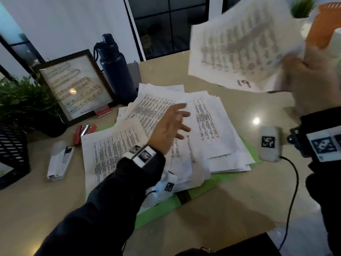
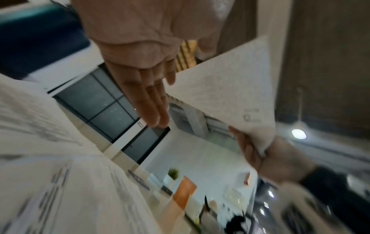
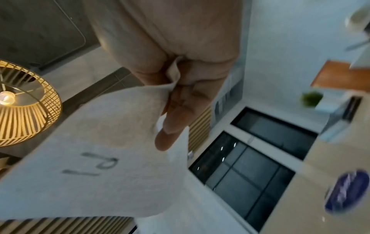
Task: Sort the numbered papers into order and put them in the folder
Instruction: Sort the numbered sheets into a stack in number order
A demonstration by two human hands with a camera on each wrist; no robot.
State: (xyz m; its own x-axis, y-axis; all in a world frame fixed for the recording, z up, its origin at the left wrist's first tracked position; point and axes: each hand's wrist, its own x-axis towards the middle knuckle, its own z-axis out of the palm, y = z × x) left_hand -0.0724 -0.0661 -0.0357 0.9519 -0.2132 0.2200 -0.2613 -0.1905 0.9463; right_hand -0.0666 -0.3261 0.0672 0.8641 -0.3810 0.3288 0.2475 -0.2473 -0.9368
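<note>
A loose heap of printed papers (image 1: 203, 124) lies on a green folder (image 1: 160, 206) in the middle of the beige table (image 1: 230, 204). My left hand (image 1: 171, 126) hovers just above the heap, fingers spread and holding nothing; the left wrist view shows its fingers (image 2: 152, 101) straight. My right hand (image 1: 302, 71) is raised at the upper right and pinches one sheet marked 19 (image 1: 239, 47) by its edge, well above the table. In the right wrist view the thumb (image 3: 170, 126) presses on that sheet (image 3: 96, 158).
A dark water bottle (image 1: 116, 71) and a framed picture (image 1: 75, 87) stand behind the heap, with a red stapler (image 1: 83, 132) and a white device (image 1: 59, 161) to the left. A black mesh basket (image 1: 13, 152) and plant (image 1: 22, 97) are far left.
</note>
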